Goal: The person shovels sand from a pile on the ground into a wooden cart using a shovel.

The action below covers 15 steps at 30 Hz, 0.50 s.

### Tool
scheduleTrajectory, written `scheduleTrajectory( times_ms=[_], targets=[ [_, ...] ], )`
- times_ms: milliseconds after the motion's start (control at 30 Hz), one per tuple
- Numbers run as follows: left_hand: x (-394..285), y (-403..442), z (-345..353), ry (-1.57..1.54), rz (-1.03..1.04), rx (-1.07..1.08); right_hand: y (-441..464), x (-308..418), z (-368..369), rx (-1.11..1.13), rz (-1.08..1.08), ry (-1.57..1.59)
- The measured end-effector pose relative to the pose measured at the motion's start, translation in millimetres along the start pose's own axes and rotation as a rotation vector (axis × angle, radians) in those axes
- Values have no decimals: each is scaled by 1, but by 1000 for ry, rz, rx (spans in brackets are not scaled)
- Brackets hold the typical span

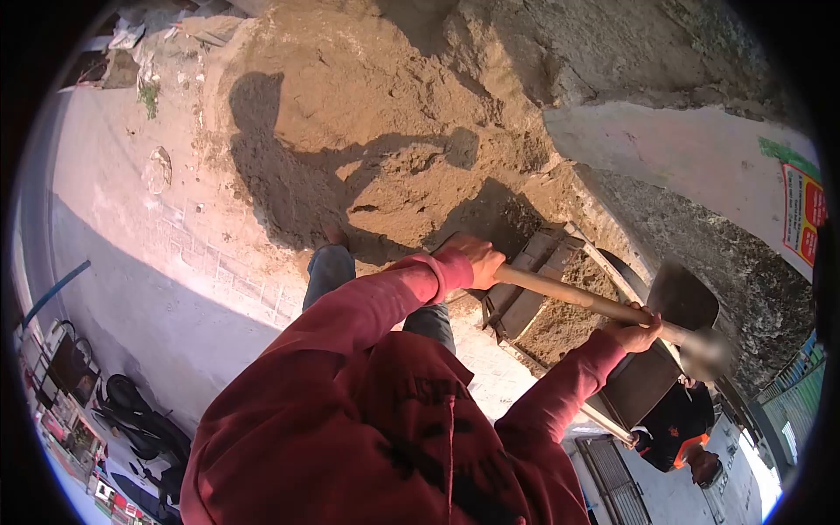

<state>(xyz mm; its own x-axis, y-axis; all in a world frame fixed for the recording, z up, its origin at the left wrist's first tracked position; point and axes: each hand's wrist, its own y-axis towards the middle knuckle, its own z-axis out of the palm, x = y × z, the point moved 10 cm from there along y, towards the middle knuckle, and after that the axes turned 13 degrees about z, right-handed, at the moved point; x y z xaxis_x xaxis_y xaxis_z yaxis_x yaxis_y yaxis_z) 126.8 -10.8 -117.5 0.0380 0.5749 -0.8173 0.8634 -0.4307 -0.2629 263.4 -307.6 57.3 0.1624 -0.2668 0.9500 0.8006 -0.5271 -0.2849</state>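
Note:
A hoe with a long wooden handle [569,294] lies slantwise across the view in both my hands. My left hand [477,262] is wrapped round the handle near its butt end. Further along, close to the head, my right hand [635,332] grips it from below. The dark hoe blade [684,297] and its blurred socket are at the right, raised above a sandy load. Beneath the handle is a box-like cart [514,304] with board sides, partly filled with sand [560,328]. The handle hides part of the box.
A large sand heap [385,79] spreads ahead, with my shadow on it. A rough wall [717,236] runs along the right. Another person [678,429] in dark and orange clothing is beyond the cart. A parked motorcycle [136,420] stands at the lower left.

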Motion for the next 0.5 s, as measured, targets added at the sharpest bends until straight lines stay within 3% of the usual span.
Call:
scheduleTrajectory(
  times_ms=[100, 133, 167, 233, 300, 333, 400, 500],
  targets=[
    [109, -38, -70, 163, -30, -39, -32, -144, 73, -60, 144, -113],
    [158, -71, -102, 225, -73, -89, -61, -212, 105, 64, 311, -218],
    [224, -113, -122, 208, -238, 28, -103, -275, 133, 195, 474, -326],
    [373, -226, -141, 345, -498, 61, -209, -361, 172, 390, 692, -356],
    [451, -355, -161, 369, -795, 187, -304, -381, 194, 598, 724, -435],
    [452, -387, -173, 461, -925, 281, -337, -388, 191, 667, 753, -465],
    [426, -414, -167, 360, -891, 311, -370, -380, 156, 734, 823, -520],
    [389, -369, -153, 388, -613, 275, -360, -383, 133, 768, 909, -665]
  ],
)
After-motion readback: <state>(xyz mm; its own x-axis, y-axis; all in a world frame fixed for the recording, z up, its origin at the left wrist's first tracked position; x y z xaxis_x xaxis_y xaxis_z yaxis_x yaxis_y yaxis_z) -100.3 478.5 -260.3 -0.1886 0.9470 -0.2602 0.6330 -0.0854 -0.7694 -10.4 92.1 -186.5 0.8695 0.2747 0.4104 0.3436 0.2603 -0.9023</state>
